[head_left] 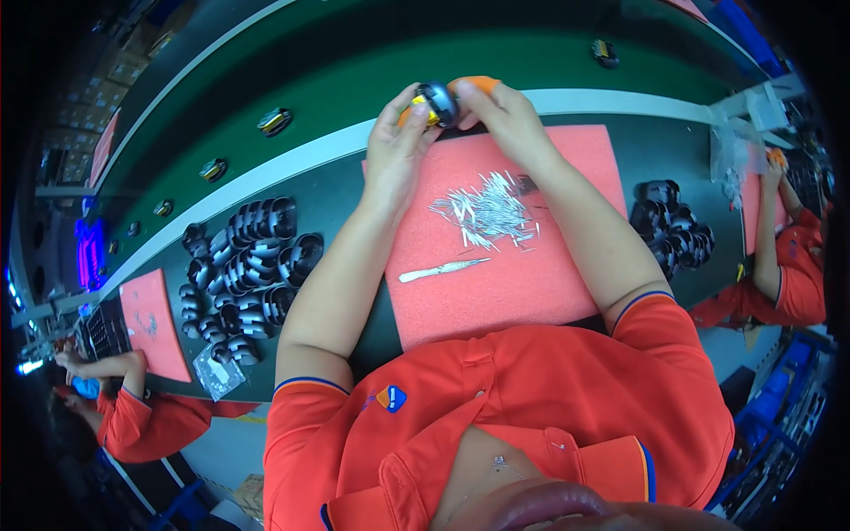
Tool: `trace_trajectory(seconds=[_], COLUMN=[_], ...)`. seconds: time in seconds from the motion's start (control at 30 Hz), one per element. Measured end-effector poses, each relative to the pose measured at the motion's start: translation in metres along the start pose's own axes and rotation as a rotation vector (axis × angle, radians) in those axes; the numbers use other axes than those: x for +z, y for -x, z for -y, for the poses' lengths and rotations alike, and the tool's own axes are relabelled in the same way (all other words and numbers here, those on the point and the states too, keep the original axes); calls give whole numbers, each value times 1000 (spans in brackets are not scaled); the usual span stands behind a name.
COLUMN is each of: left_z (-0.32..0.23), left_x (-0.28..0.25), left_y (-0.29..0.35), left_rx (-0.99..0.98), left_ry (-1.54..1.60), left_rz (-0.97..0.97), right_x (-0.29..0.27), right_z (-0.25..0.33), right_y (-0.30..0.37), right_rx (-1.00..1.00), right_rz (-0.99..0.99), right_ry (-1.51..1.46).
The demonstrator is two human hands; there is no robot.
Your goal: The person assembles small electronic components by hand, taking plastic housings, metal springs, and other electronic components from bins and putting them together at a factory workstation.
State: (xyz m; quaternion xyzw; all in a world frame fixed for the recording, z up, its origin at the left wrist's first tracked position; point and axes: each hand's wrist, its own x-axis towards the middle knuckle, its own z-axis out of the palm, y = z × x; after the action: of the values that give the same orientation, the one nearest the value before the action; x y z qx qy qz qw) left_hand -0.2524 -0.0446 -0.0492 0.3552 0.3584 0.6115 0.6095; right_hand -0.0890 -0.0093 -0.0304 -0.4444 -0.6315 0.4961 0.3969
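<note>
Beyond the far edge of the pink foam mat [496, 305], my left hand [394, 133] grips a shiny black rounded housing [440, 102] with a yellow piece [421, 110] showing at its side. My right hand [498, 111] is at the housing's right side, its fingers curled in and slightly blurred; what they pinch, if anything, is hidden. Orange coverings [478, 84] show at the fingers. Below the hands, a loose pile of thin silvery-white strips [487, 211] lies on the mat. A pale, pointed tool like tweezers [443, 270] rests nearer to me.
Rows of black curved shells [252, 257] stand left of the mat; more shells [670, 226] sit right. Across the far side runs a green conveyor belt [372, 66] carrying assembled units [275, 122]. Co-workers in red shirts sit at left [146, 416] and right [792, 265].
</note>
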Motion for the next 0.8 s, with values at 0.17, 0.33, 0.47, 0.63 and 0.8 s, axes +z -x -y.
trace_trajectory(seconds=[0.17,0.33,0.47,0.63,0.8], left_z=[-5,0,-4,-9,-43], left_x=[1,-7,-16,-33,-46], left_y=[-38,-93,-120,-125,-127], left_rx=[116,289,312,300,237], left_ry=[-453,-1099,-1312,-1109,-1170], left_rz=[-102,-33,-20,56,158], right_x=[1,-2,-2,-8,-62], right_z=[-9,-7,-13,9,59], right_y=[-1,3,3,2,33], right_rx=[-145,-135,-103,-167,-146], right_rz=[-186,-239,-180,-165,-203], right_ry=[-9,-1,45,152,67])
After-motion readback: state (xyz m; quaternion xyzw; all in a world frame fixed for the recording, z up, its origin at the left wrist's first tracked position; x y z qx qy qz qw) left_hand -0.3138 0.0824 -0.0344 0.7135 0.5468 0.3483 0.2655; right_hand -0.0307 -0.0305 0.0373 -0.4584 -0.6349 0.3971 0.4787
